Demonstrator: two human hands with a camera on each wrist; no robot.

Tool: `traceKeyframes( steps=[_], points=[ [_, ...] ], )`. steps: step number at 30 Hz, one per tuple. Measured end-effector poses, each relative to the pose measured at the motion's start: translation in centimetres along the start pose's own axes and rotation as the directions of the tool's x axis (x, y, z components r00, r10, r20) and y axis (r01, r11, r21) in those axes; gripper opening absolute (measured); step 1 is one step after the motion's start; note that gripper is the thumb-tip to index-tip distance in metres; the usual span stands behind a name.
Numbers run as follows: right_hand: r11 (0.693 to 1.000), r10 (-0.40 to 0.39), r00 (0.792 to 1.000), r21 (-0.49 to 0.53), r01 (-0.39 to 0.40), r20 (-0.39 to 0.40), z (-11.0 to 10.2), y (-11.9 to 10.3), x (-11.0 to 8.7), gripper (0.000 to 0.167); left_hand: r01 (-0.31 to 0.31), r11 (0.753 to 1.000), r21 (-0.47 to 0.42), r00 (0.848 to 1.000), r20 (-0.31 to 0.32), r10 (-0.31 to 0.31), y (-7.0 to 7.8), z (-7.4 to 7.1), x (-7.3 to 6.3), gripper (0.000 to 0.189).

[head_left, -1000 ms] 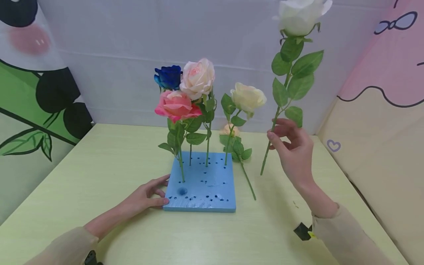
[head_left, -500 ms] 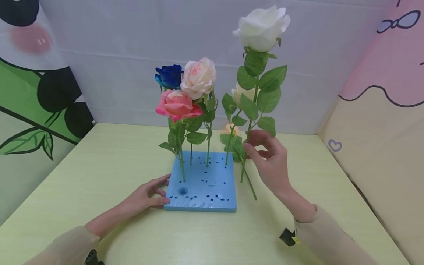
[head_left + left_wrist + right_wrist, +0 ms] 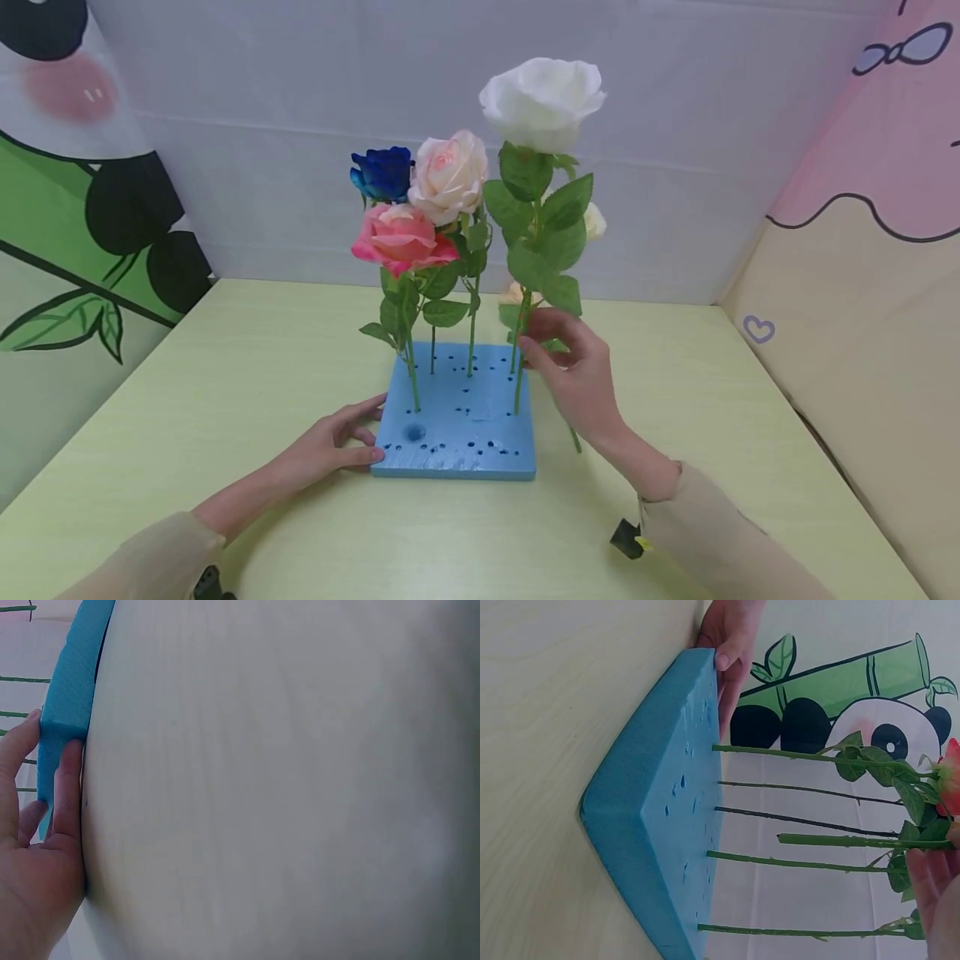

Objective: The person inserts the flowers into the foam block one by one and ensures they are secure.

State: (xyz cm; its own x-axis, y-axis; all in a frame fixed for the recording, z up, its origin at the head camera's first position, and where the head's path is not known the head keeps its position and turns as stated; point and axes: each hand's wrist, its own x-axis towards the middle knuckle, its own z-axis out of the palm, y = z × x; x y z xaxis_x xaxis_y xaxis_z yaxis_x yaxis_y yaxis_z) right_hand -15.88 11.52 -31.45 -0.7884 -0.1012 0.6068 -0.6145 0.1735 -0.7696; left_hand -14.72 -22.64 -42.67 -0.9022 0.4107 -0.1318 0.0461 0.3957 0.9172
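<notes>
My right hand [image 3: 573, 371] pinches the stem of a white rose [image 3: 542, 104] between thumb and fingers, holding it upright over the right side of a blue foam block [image 3: 457, 433]. In the right wrist view the cut end of that stem [image 3: 817, 841] is apart from the block's holed face. My left hand [image 3: 341, 437] rests against the block's left edge, fingers fairly straight; the left wrist view shows its fingertips touching the blue side [image 3: 71, 697]. Standing in the block are a blue rose [image 3: 381, 173], a pale pink rose [image 3: 448, 177], a coral-pink rose [image 3: 405, 239] and a cream rose [image 3: 595, 222], mostly hidden.
A peach rose [image 3: 517, 293] lies on the table [image 3: 300, 533] right of the block, partly covered by my right hand. Small holes and one larger dent [image 3: 414, 432] mark the block's top. A pale cloth wall [image 3: 285, 167] rises behind the table.
My right hand has carried the white rose left and lower, from beside the block to over its right part, now in front of the cream rose. The left hand has stayed put.
</notes>
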Motion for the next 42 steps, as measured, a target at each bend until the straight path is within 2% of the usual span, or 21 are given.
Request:
traceKeyframes(
  steps=[10,20,29,34,42],
  points=[
    [0.997,0.077,0.996,-0.015,-0.077,0.048,1.2,1.0,-0.2,0.017,0.008,1.000,-0.028,1.000,0.004,-0.008,0.0,0.1,0.0,0.085],
    [0.986,0.167,0.979,-0.025,-0.165,0.114,2.5,1.7,-0.3,0.015,0.008,1.000,-0.016,1.000,0.000,-0.008,0.0,0.1,-0.1,0.085],
    [0.989,0.147,0.978,-0.006,-0.147,0.151,3.5,2.1,-0.3,0.015,0.021,1.000,-0.019,1.000,0.002,-0.021,-0.1,0.1,-0.1,0.085],
    [0.990,0.142,0.979,-0.025,-0.140,0.147,3.9,2.2,-0.1,0.015,0.021,0.999,-0.034,1.000,0.006,-0.020,0.1,0.0,-0.1,0.085],
    [0.989,0.149,0.976,0.001,-0.151,0.157,4.3,2.7,0.3,0.013,0.022,0.999,-0.025,1.000,0.004,-0.022,0.1,0.0,-0.1,0.086]
  ],
)
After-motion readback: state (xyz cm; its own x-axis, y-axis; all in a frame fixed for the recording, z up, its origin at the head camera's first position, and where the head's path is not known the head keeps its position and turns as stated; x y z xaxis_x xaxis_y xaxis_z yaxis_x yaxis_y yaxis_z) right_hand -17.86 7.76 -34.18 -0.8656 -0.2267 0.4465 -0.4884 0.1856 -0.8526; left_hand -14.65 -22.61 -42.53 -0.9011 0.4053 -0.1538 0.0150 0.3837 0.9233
